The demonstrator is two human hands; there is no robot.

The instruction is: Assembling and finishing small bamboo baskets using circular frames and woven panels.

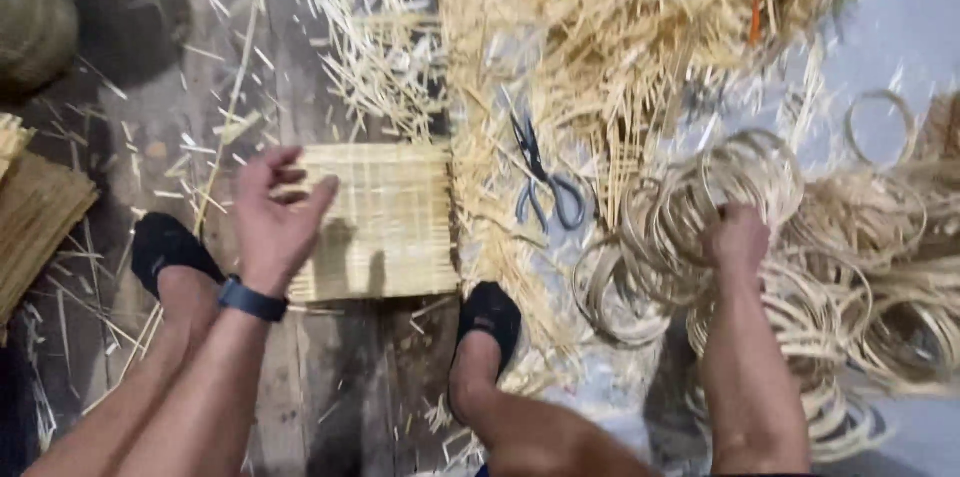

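Observation:
My left hand (277,220) hovers with fingers spread over the left edge of a square woven bamboo mat (385,222) lying on the floor. It holds nothing. My right hand (738,239) is closed on a thin bamboo ring (690,199) in a heap of similar rings (860,277) at the right. A dark watch sits on my left wrist. My two feet in black shoes rest on the floor, one left of the mat (168,249) and one just below its right corner (490,322).
Grey-handled scissors (545,187) lie among loose bamboo strips (600,37) between mat and rings. Scattered splinters (370,47) cover the floor above the mat. A stack of woven mats (30,217) sits at the left edge. One loose ring (880,127) lies far right.

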